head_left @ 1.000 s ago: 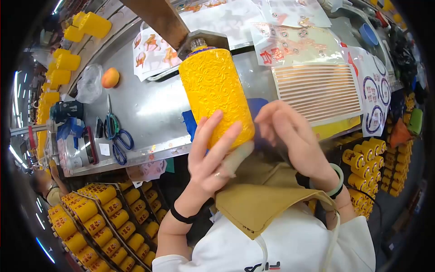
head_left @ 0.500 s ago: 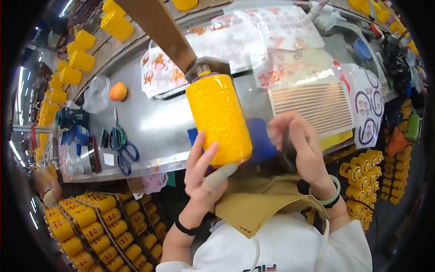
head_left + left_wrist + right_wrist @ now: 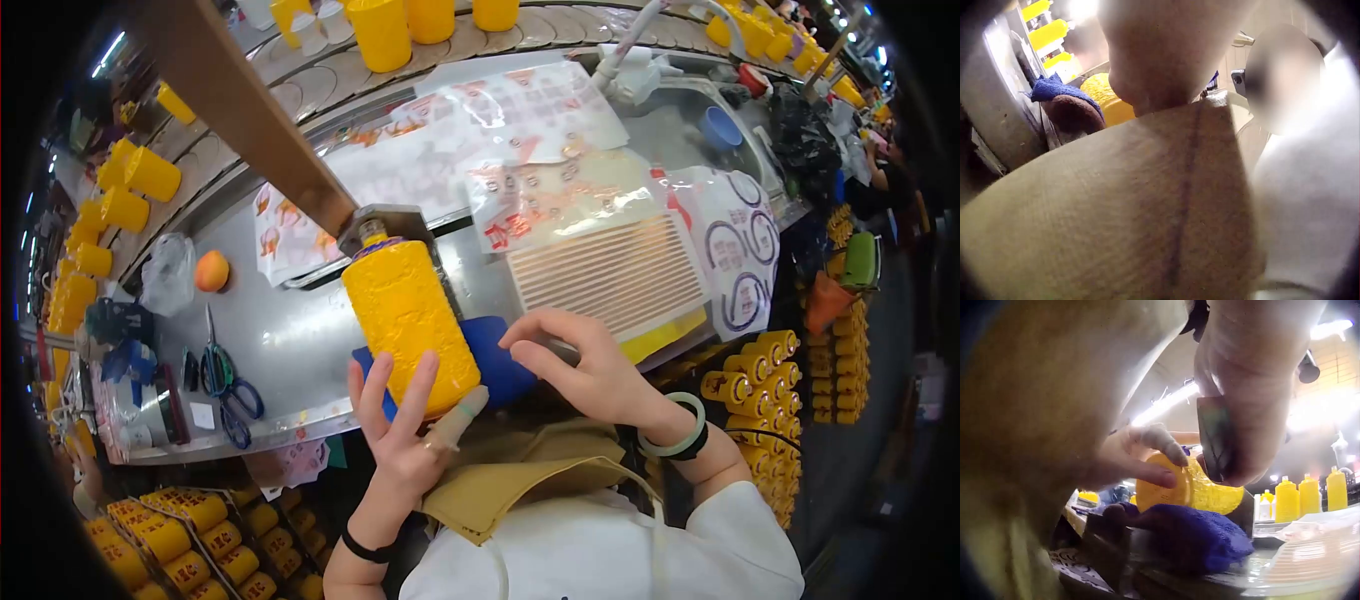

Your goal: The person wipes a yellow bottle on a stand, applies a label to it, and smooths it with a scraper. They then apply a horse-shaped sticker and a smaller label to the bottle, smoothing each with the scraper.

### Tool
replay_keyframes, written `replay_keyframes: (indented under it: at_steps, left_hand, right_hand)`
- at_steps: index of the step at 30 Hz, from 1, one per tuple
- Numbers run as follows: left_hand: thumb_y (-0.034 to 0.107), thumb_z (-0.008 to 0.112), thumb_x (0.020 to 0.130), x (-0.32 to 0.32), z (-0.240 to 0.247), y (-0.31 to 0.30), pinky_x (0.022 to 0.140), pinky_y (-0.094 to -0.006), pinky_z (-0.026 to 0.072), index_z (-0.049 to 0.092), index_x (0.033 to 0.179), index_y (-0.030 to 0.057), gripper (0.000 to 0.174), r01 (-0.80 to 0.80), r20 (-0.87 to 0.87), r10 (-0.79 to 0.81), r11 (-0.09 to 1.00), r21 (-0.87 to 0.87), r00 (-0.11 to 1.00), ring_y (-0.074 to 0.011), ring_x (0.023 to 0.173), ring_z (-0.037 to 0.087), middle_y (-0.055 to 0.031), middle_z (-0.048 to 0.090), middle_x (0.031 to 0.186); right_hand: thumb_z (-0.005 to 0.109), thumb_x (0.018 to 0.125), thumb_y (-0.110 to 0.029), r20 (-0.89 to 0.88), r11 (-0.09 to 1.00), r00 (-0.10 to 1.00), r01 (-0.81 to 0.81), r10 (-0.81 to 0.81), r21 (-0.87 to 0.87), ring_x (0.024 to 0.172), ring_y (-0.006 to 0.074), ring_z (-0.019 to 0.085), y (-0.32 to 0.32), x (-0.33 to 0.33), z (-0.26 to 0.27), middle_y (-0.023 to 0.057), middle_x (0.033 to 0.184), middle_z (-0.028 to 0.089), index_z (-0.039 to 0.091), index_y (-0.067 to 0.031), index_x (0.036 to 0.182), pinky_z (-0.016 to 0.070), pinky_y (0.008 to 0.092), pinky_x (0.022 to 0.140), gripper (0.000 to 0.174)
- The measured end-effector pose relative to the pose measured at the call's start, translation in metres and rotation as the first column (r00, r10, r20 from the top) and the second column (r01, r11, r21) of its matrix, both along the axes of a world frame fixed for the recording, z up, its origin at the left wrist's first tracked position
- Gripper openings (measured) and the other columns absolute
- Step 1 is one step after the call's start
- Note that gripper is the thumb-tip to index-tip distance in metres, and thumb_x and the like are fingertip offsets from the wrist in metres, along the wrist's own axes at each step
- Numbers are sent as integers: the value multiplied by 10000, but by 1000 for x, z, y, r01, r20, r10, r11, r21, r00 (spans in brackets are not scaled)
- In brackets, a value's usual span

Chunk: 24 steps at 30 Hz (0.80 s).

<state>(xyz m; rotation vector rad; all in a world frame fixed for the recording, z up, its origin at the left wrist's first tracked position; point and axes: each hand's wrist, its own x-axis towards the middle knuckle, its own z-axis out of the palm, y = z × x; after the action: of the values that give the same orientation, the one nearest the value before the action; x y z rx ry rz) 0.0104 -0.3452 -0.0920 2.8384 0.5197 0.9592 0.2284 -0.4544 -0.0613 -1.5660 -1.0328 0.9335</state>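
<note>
In the head view a yellow embossed bottle (image 3: 400, 305) lies slanted, its neck at a metal holder (image 3: 415, 222) on a brown bar. My left hand (image 3: 405, 460) holds its base end, fingers spread over the yellow surface. A pale cover wraps one finger (image 3: 465, 412). The right wrist view shows a digit of that hand against the bottle's round base (image 3: 1163, 490). My right hand (image 3: 585, 370) hovers right of the bottle, fingers bent, over a blue cloth (image 3: 500, 355). In the right wrist view a dark greenish flat patch (image 3: 1215, 434) lies at its fingertip; I cannot tell what it is.
Striped and printed sticker sheets (image 3: 600, 275) cover the right side of the metal table. Scissors (image 3: 222, 385), a peach-like fruit (image 3: 211, 271) and a plastic bag (image 3: 168, 275) lie left. Yellow containers (image 3: 380, 35) stand along the back. Racks of yellow bottles (image 3: 185, 510) stand below.
The head view has shifted, moving the bottle left and down in the picture. My left fingers have slid from the bottle's face toward its base. The right hand remains beside it.
</note>
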Motion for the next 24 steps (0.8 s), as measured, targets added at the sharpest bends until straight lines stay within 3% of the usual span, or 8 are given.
replay_keyframes:
  at_steps: [2, 4, 5, 8, 11, 15, 20, 24]
  left_hand:
    - [262, 795, 879, -1, -8, -2, 1169, -617, 317, 708, 1172, 209, 311, 27, 35, -28, 1000, 11, 999, -418, 1391, 436, -148, 564, 1453]
    - [293, 897, 774, 6, -13, -2, 1165, -573, 329, 585, 1399, 188, 706, -123, 152, 158, 969, -215, 976, -437, 1388, 421, -169, 447, 1528]
    - [328, 962, 684, 7, -11, 1, 1159, -527, 343, 479, 1484, 113, 959, -173, 112, 201, 960, -222, 973, -434, 1373, 431, -184, 382, 1563]
    - [330, 964, 681, 11, -14, 6, 1144, -511, 361, 454, 1479, 41, 990, -166, 138, 246, 887, -431, 959, -405, 1352, 456, -177, 423, 1540]
    - [222, 965, 684, 8, -16, 8, 1138, -432, 381, 433, 1511, 50, 998, -170, 101, 217, 923, -346, 971, -336, 1384, 451, -186, 411, 1546]
    - [214, 974, 670, 8, -15, 6, 1130, -417, 388, 435, 1511, 52, 1011, -195, 87, 245, 905, -379, 966, -333, 1367, 463, -174, 422, 1534]
    - [214, 982, 654, 11, -13, 6, 1120, -412, 394, 422, 1511, 17, 1043, -195, 100, 248, 906, -375, 963, -324, 1334, 481, -159, 446, 1510]
    - [222, 985, 650, 12, -9, 6, 1113, -411, 395, 414, 1510, 1, 1056, -211, 93, 265, 897, -388, 960, -325, 1326, 487, -156, 462, 1491]
  right_hand:
    - [656, 992, -185, -19, 997, 999, 29, -31, -67, 774, 117, 597, -8, 17, 1, 78, 889, 695, 686, 18, 1070, 485, 288, 700, 220]
    - [667, 986, -214, 78, 997, 995, 68, -66, -28, 748, 117, 588, -14, 35, -8, 72, 867, 692, 694, 13, 1060, 482, 293, 685, 240]
    - [671, 983, -218, 91, 995, 994, 63, -57, -73, 751, 122, 591, -16, 43, -7, 72, 869, 694, 695, 10, 1050, 484, 297, 691, 240]
    - [683, 971, -226, 119, 987, 993, 36, -17, -156, 786, 144, 639, -16, 65, -2, 88, 892, 715, 705, -2, 1042, 502, 303, 723, 236]
    - [688, 956, -220, 330, 974, 943, 26, 50, -223, 823, 225, 688, -7, 99, 0, 132, 927, 732, 711, -7, 1048, 539, 348, 770, 234]
    - [713, 933, -162, 582, 966, 813, 160, -13, -202, 785, 174, 657, 19, 138, -4, 85, 867, 708, 719, -25, 1021, 516, 296, 734, 163]
    - [723, 912, -159, 625, 994, 774, -79, 105, -70, 805, 256, 675, 64, 143, -29, 118, 859, 702, 724, -25, 984, 526, 362, 746, 153]
    - [730, 894, -170, 701, 986, 694, -136, 162, -94, 834, 305, 684, 100, 139, -30, 127, 864, 708, 732, -34, 930, 535, 398, 763, 141]
